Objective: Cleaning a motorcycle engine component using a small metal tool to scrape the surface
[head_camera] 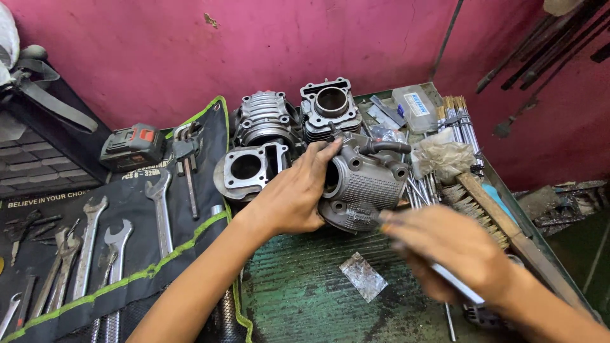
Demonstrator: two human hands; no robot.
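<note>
Two hands are at work near the middle of the frame: our left hand (293,194) is spread over the open end of a grey cylinder (365,184), steadying it on the green bench (298,292), while our right hand (448,251), blurred, is closed around a thin tool (454,282) whose tip meets the cylinder's lower edge. Judging by its grimy surface, the cleaning looks partly done at most. Three more cylinders (267,121) wait behind, a brush (486,213) lies to the right, spanners (95,248) at lower left.
</note>
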